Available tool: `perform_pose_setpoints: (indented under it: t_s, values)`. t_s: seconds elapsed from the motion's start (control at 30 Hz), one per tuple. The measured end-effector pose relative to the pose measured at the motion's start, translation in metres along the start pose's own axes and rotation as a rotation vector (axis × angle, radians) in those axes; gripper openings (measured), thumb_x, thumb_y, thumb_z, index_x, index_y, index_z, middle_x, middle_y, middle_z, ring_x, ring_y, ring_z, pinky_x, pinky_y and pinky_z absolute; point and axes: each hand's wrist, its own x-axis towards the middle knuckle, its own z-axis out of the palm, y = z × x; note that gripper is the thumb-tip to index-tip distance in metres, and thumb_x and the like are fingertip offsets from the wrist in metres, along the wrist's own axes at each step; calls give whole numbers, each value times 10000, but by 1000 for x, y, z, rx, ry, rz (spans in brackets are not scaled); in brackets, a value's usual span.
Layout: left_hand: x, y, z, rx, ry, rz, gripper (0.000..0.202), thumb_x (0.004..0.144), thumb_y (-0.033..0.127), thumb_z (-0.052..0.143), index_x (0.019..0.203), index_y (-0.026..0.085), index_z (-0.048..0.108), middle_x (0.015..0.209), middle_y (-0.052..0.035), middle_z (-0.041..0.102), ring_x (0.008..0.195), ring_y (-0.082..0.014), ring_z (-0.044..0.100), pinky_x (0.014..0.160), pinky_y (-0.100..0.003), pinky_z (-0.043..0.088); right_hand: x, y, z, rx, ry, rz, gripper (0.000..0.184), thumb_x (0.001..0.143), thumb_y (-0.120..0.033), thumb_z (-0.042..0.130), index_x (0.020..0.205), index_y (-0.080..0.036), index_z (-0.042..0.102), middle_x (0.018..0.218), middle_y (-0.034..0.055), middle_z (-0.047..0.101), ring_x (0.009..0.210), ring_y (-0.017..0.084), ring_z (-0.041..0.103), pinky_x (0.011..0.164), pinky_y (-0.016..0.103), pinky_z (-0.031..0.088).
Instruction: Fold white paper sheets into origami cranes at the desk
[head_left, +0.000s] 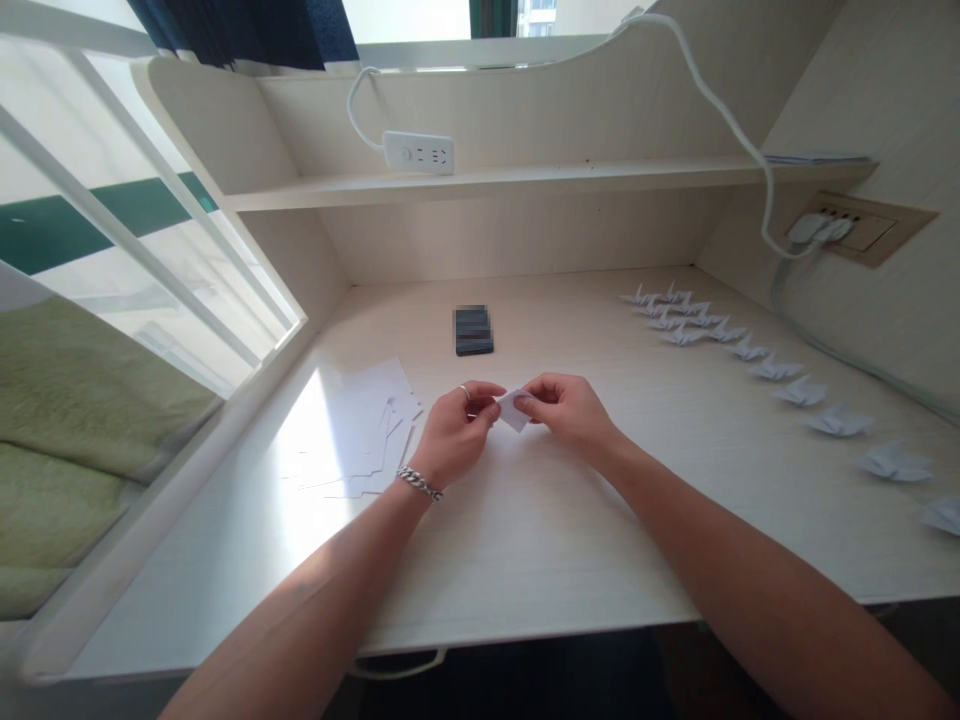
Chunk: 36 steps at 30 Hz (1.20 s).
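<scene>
A small folded piece of white paper (514,412) is held just above the middle of the desk, one corner pointing toward me. My left hand (459,430), with a ring and a chain bracelet, pinches its left edge between thumb and fingers. On the other side, my right hand (571,408) grips the paper's upper right part, thumb on top and fingers behind. Part of the paper is hidden under the fingers. To the left lie loose white paper sheets (367,410), partly in bright sunlight. Several folded white paper cranes (801,391) stand along the right side.
A dark, blurred rectangular object (473,330) lies beyond my hands. A white power strip (418,152) rests on the shelf (525,180) at the back. Its white cable runs to a wall socket (874,228) at right. White bed rails (120,200) border the left.
</scene>
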Motion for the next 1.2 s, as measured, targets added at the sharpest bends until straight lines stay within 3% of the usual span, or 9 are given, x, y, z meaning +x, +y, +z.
perform_pose_setpoints:
  t_s: [0.27, 0.47, 0.6, 0.7, 0.9, 1.2]
  values:
    - [3, -8, -7, -53, 82, 35, 247, 783, 201, 634, 1024, 172, 677, 795, -44, 716, 769, -172, 666, 741, -302, 506, -5, -8, -1, -135, -110, 31, 168, 775, -345, 652, 756, -189, 711, 648, 7, 662, 614, 146, 598, 554, 255, 416]
    - [2, 3, -9, -44, 225, 67, 270, 813, 334, 664, 1017, 159, 687, 802, -56, 716, 706, -150, 638, 654, -266, 496, -5, -11, 0, -26, 39, 12, 192, 758, -364, 697, 823, -193, 756, 718, 34, 714, 588, 159, 649, 538, 270, 467]
    - [-1, 10, -4, -184, 97, -20, 372, 743, 357, 753, 1033, 136, 678, 677, -40, 702, 588, -136, 614, 563, -252, 479, -6, -10, 4, 56, 110, -54, 207, 750, -353, 711, 865, -193, 772, 732, 44, 729, 633, 179, 679, 568, 286, 514]
    - [-3, 14, 0, -267, 42, -63, 367, 723, 354, 778, 1001, 132, 690, 695, -57, 723, 631, -161, 665, 605, -277, 519, -9, -11, 7, 81, 100, -110, 187, 768, -316, 691, 894, -209, 779, 780, 45, 746, 659, 176, 682, 621, 309, 545]
    - [-2, 14, -1, -306, 87, -55, 354, 716, 369, 792, 970, 137, 710, 748, -68, 747, 703, -173, 692, 662, -291, 542, -12, -10, 10, 61, 63, -151, 215, 793, -238, 637, 951, -226, 782, 822, 42, 756, 728, 184, 685, 693, 334, 555]
    - [-2, 14, 0, -312, 99, -38, 344, 707, 363, 797, 960, 145, 717, 769, -62, 748, 699, -167, 684, 656, -287, 537, -12, -11, 9, 74, 69, -140, 210, 785, -257, 653, 949, -230, 783, 814, 38, 755, 727, 185, 689, 689, 335, 563]
